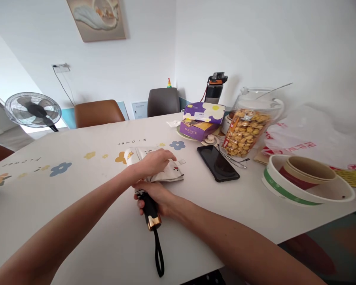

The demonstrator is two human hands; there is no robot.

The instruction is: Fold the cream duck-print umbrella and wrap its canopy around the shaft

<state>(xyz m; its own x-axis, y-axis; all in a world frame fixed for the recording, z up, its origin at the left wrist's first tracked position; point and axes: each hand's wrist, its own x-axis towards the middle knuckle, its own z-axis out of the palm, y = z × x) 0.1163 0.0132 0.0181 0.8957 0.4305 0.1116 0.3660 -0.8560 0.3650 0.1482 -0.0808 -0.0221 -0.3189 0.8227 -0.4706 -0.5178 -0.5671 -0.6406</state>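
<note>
A folding umbrella lies over the table, its pale canopy (169,174) printed with small pictures and loosely gathered, its black handle (149,208) pointing toward me. My right hand (158,198) is closed around the umbrella where the handle meets the canopy. Across the top of the canopy lies my left hand (156,162), fingers bent over the fabric and its thumb hidden. The handle has a gold-coloured end, and a black wrist strap (158,253) hangs from it.
Right of the umbrella lies a black phone (218,163), with glasses (234,160) beside it. Further back stand purple boxes (198,128), a bottle (215,89) and a snack-filled jug (247,126). Paper bowls (293,196) and a plastic bag (308,130) sit at right.
</note>
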